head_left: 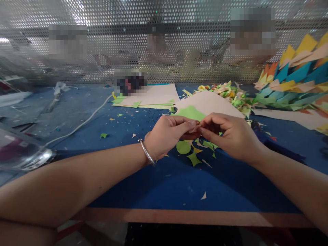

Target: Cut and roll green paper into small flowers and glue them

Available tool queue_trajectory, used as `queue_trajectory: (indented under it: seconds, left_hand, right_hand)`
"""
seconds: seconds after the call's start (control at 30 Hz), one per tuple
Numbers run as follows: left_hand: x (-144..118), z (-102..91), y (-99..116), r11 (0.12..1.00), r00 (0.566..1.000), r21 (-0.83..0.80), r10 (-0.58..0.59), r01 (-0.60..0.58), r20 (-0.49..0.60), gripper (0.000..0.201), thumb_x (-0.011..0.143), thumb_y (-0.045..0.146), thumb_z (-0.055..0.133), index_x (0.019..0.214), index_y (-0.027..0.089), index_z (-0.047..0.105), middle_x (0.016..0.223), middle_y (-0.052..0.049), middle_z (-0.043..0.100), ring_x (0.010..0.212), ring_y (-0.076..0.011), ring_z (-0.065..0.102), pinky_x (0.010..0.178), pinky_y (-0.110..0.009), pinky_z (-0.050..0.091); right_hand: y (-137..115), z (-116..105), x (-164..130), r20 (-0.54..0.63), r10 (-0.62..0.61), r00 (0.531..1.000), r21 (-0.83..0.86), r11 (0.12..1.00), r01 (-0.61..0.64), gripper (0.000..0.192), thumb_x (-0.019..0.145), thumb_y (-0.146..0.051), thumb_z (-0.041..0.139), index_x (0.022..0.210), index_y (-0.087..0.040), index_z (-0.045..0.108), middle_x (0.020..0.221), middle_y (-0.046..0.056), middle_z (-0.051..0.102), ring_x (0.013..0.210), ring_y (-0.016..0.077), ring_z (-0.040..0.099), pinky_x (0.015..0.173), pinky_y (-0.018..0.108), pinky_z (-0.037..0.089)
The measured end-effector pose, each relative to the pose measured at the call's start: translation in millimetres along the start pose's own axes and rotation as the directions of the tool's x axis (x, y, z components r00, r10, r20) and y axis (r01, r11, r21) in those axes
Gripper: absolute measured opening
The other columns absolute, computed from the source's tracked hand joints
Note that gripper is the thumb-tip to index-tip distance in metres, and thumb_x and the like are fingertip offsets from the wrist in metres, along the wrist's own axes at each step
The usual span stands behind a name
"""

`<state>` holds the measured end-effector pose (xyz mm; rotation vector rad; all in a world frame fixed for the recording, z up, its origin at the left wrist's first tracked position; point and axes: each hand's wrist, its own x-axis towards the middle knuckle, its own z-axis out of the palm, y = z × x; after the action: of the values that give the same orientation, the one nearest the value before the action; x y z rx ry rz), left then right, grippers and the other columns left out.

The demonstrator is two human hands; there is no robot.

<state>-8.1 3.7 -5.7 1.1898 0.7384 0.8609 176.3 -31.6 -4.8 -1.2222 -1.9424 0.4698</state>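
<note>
My left hand [170, 133], with a silver bracelet [146, 152] at its wrist, and my right hand [228, 135] meet over the blue table. Fingertips of both are pinched together on something small and pale, mostly hidden; I cannot make out what it is. Right behind them lie a large cream paper sheet [211, 100] and a lime green paper piece [191, 112]. Below the hands are a green paper circle [183, 147] and a four-pointed green offcut [194, 159], among other scraps.
A heap of small coloured paper pieces [230, 94] sits behind the sheet. Layered folded-paper work [299, 78] stands at right. More stacked paper [153, 95] lies at the back. A white cable [87, 118] crosses the left side, near a clear plastic container [28, 147]. Perforated metal [179, 65] closes the back.
</note>
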Motion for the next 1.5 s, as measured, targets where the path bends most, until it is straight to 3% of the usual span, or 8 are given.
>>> queue_trajectory:
  seconds: [0.23, 0.43, 0.7, 0.97, 1.17, 1.27, 1.33, 1.5]
  left_hand:
    - [0, -6.3, -4, 0.972, 0.994, 0.211, 0.091, -0.103, 0.064, 0.02, 0.078, 0.016, 0.078, 0.098, 0.014, 0.079, 0.084, -0.005, 0.079, 0.079, -0.0139, 0.074, 0.086, -0.03, 0.06]
    - [0, -7.3, -6, 0.955, 0.991, 0.266, 0.12, -0.13, 0.055, 0.017, 0.08, 0.017, 0.075, 0.096, 0.014, 0.079, 0.084, -0.005, 0.08, 0.077, -0.0142, 0.074, 0.082, -0.03, 0.061]
    - [1, -8.8, -8, 0.927, 0.988, 0.341, 0.147, -0.156, 0.053, 0.013, 0.082, 0.021, 0.072, 0.092, 0.016, 0.08, 0.081, -0.005, 0.079, 0.077, -0.0154, 0.075, 0.082, -0.031, 0.062]
    - [2, -12.2, -10, 0.808, 0.96, 0.522, 0.264, -0.274, 0.094, 0.016, 0.085, 0.021, 0.065, 0.091, 0.019, 0.08, 0.078, -0.004, 0.079, 0.076, -0.0166, 0.075, 0.073, -0.028, 0.062]
    - [2, -13.5, -8, 0.742, 0.952, 0.598, 0.267, -0.302, 0.149, 0.015, 0.085, 0.024, 0.064, 0.087, 0.018, 0.078, 0.078, -0.004, 0.079, 0.073, -0.0168, 0.074, 0.07, -0.029, 0.061]
    - [2, -13.2, -7, 0.771, 0.957, 0.566, 0.241, -0.291, 0.164, 0.015, 0.085, 0.022, 0.064, 0.088, 0.016, 0.077, 0.077, -0.004, 0.078, 0.07, -0.0152, 0.073, 0.07, -0.028, 0.06]
    - [3, -11.8, -5, 0.836, 0.966, 0.484, 0.208, -0.258, 0.155, 0.011, 0.083, 0.021, 0.067, 0.087, 0.015, 0.075, 0.074, -0.003, 0.076, 0.068, -0.0132, 0.071, 0.069, -0.026, 0.059]
    - [1, -7.3, 0, 0.969, 0.989, 0.243, 0.007, -0.043, 0.15, 0.01, 0.081, 0.019, 0.074, 0.076, 0.011, 0.071, 0.067, -0.001, 0.071, 0.061, -0.008, 0.066, 0.068, -0.021, 0.057]
  right_hand:
    - [1, 1, 0, -0.004, 0.042, 0.999, 0.06, 0.997, -0.041, 0.02, 0.086, -0.036, 0.07, 0.076, -0.019, 0.063, 0.062, -0.001, 0.058, 0.053, 0.0102, 0.05, 0.048, 0.022, 0.039]
    - [1, 1, 0, -0.018, 0.028, 0.999, 0.031, 0.999, -0.027, 0.018, 0.087, -0.035, 0.068, 0.078, -0.019, 0.065, 0.064, -0.001, 0.06, 0.055, 0.0106, 0.051, 0.049, 0.023, 0.041]
    - [1, 1, 1, -0.06, 0.003, 0.998, -0.024, 1.0, -0.005, 0.033, 0.088, -0.05, 0.067, 0.075, -0.021, 0.062, 0.063, 0.0, 0.059, 0.054, 0.0116, 0.051, 0.049, 0.024, 0.042]
    - [4, 1, -1, -0.073, -0.063, 0.995, -0.1, 0.993, 0.056, 0.015, 0.089, -0.033, 0.066, 0.085, -0.02, 0.062, 0.066, 0.0, 0.06, 0.055, 0.0123, 0.054, 0.052, 0.026, 0.044]
    - [2, 0, -1, -0.032, -0.105, 0.994, -0.12, 0.988, 0.1, 0.013, 0.089, -0.029, 0.064, 0.08, -0.02, 0.061, 0.068, 0.0, 0.059, 0.056, 0.0117, 0.053, 0.051, 0.026, 0.042]
    - [0, 0, -1, -0.011, -0.096, 0.995, -0.091, 0.991, 0.095, 0.014, 0.089, -0.028, 0.064, 0.078, -0.02, 0.06, 0.065, -0.001, 0.057, 0.054, 0.0112, 0.05, 0.05, 0.026, 0.04]
    - [-1, 0, -1, -0.006, -0.068, 0.998, -0.057, 0.996, 0.067, 0.015, 0.088, -0.029, 0.065, 0.077, -0.02, 0.06, 0.064, -0.002, 0.055, 0.054, 0.011, 0.05, 0.049, 0.025, 0.038]
    - [-3, -2, -1, -0.017, 0.001, 1.0, 0.049, 0.999, -0.001, 0.025, 0.088, -0.039, 0.068, 0.075, -0.02, 0.06, 0.063, -0.002, 0.056, 0.053, 0.01, 0.049, 0.049, 0.024, 0.038]
